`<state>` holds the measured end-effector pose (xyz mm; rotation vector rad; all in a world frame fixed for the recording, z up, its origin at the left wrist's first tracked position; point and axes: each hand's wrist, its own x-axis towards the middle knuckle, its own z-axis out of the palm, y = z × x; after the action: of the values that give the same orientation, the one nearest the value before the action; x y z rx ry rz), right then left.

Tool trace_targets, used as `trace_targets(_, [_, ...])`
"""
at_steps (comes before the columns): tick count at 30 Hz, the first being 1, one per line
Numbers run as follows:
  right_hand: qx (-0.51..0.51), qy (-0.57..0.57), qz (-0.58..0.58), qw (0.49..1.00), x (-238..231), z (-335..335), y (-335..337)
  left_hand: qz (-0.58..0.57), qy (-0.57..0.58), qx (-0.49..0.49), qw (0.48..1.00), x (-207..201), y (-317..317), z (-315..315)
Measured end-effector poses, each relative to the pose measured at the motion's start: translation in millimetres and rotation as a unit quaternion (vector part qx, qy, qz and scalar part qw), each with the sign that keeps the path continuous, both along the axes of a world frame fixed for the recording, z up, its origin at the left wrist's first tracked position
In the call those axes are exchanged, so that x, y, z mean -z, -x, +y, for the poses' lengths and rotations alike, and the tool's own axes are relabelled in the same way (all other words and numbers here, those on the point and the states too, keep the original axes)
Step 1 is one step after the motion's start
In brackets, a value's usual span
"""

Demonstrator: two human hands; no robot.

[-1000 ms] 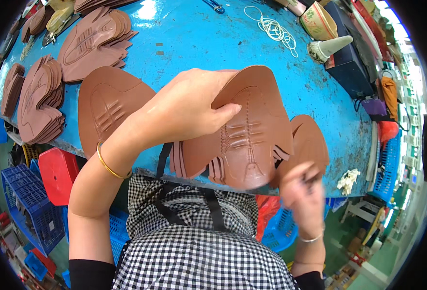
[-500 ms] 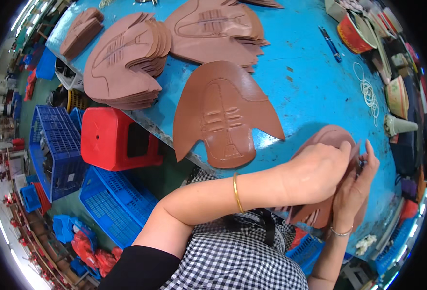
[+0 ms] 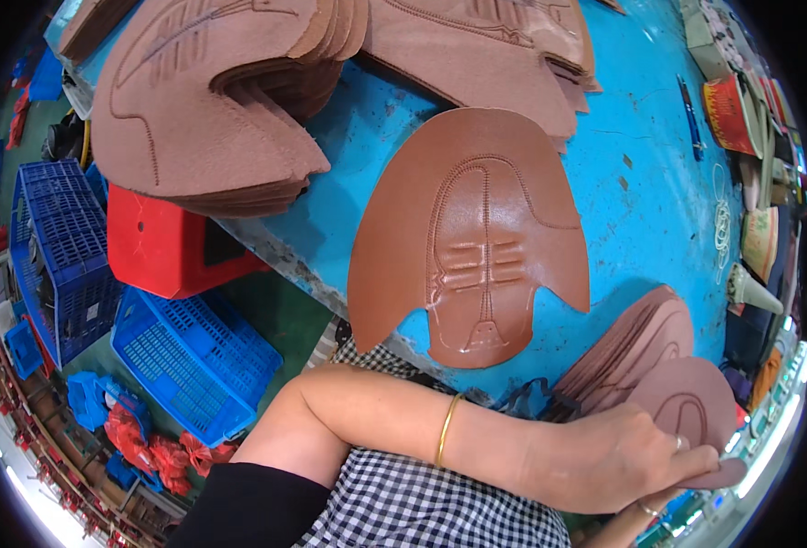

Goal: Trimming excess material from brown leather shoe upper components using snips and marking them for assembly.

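Observation:
My left hand (image 3: 604, 457) reaches across to the right, its fingers pinched on a pinkish-brown leather shoe upper (image 3: 716, 402) with curved stitch lines. Most of my right hand (image 3: 661, 501) is hidden under the left one and the leather, so its fingers do not show. Just beyond the hands, a fanned stack of similar pinkish leather uppers (image 3: 627, 342) lies at the table's near right. A glossy brown leather upper (image 3: 467, 219), with stitched seams and raised ribs, lies flat by itself in the middle of the table.
Thick stacks of leather uppers (image 3: 212, 119) cover the far left of the blue table (image 3: 641, 210). A pen (image 3: 691, 119), white cord (image 3: 721, 228) and red tub (image 3: 730, 114) are at the right. Blue crates (image 3: 193, 356) and a red stool (image 3: 148, 237) stand on the left.
My hands have moved down and right, with one leather upper now apart from the stack. The right hand has gone mostly out of sight. The view has shifted, and the table looks closer.

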<state>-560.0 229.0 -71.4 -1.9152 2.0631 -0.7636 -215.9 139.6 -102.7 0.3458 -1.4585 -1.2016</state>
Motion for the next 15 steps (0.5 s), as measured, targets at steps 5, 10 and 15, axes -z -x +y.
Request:
trace_targets(5, [0.025, -0.003, -0.195, 0.980, -14, 12, -55, 0.032, -0.045, 0.016, 0.998, 12, -1, -2])
trace_targets(10, [0.045, 0.007, -0.384, 0.922, -31, -17, -63, 0.002, -0.067, 0.028, 0.997, 15, -11, -4])
trace_targets(15, [0.057, 0.008, -0.484, 0.873, -22, -25, -103, -0.106, -0.047, 0.073, 0.991, 20, -12, -4])
